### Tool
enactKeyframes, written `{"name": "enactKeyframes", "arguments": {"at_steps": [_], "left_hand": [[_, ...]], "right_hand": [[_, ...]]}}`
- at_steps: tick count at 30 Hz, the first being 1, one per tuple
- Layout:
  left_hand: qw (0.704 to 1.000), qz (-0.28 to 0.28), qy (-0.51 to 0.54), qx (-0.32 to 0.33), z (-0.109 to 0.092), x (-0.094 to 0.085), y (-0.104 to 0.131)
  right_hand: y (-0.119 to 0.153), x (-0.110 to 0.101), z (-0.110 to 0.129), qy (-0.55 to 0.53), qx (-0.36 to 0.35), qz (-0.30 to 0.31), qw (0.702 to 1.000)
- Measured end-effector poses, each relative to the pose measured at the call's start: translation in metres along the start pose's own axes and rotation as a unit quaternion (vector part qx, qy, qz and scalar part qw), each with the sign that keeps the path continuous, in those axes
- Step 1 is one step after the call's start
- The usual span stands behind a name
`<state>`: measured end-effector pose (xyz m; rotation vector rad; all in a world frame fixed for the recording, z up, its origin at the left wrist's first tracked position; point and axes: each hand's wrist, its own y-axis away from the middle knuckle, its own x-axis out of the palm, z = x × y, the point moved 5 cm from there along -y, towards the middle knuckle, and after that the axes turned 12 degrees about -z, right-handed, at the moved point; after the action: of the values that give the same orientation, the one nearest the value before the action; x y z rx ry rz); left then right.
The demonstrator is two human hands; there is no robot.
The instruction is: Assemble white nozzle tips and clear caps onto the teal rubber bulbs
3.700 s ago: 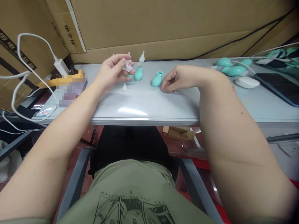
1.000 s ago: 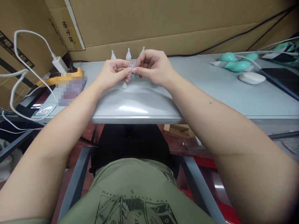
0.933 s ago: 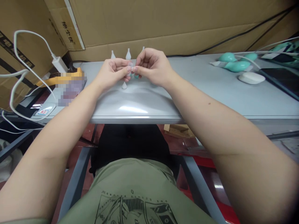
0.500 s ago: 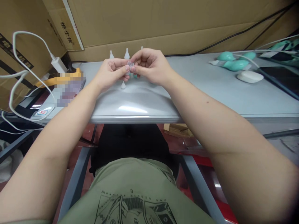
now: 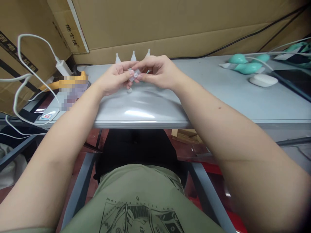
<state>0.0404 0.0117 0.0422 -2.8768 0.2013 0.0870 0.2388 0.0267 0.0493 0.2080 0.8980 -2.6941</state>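
Both hands, left (image 5: 115,78) and right (image 5: 159,72), pinch some clear plastic piece (image 5: 135,75); steady left, light fingertips, I'd say.

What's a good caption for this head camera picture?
Two bare hands pinch a small clear plastic piece above a grey table.

This looks like a makeshift workstation, perhaps in a workshop or office; which one is unclear. A plain grey table (image 5: 165,106) stands against printed cardboard (image 5: 170,29), with white cables (image 5: 20,51) and a charger (image 5: 63,68) at one end, a phone (image 5: 295,82) at the other and reddish floor (image 5: 181,148) below.
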Motion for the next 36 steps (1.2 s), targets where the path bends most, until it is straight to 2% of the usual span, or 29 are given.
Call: {"name": "enactKeyframes", "arguments": {"at_steps": [2,4,9,15,21,28,31,36], "left_hand": [[1.0,0.003,0.006,-0.003,-0.001,0.001,0.002],[1.0,-0.018,0.006,-0.001,-0.002,0.0,0.004],[0.998,-0.06,-0.004,0.008,0.0,-0.003,0.003],[0.999,-0.04,0.017,-0.033,0.011,-0.01,-0.004],[0.997,-0.026,0.063,-0.046,0.01,-0.007,-0.004],[0.997,-0.043,0.056,-0.01,0.016,-0.008,-0.01],[0.997,-0.044,0.067,-0.001,0.017,-0.007,-0.011],[0.995,-0.076,0.065,0.023,0.013,-0.003,-0.011]], "right_hand": [[-0.001,0.001,-0.005,-0.019,-0.009,-0.011,1.0],[0.0,-0.001,-0.006,-0.024,-0.021,-0.032,0.999],[0.003,-0.005,-0.001,0.028,-0.032,-0.065,0.997],[0.003,0.003,0.003,0.023,-0.032,-0.05,0.998],[0.005,0.004,0.004,0.009,-0.008,-0.048,0.999],[0.0,0.007,-0.002,0.034,-0.024,-0.054,0.998],[0.002,0.008,0.001,0.048,-0.015,-0.058,0.997],[0.004,0.009,0.006,0.045,-0.013,-0.06,0.997]]}}
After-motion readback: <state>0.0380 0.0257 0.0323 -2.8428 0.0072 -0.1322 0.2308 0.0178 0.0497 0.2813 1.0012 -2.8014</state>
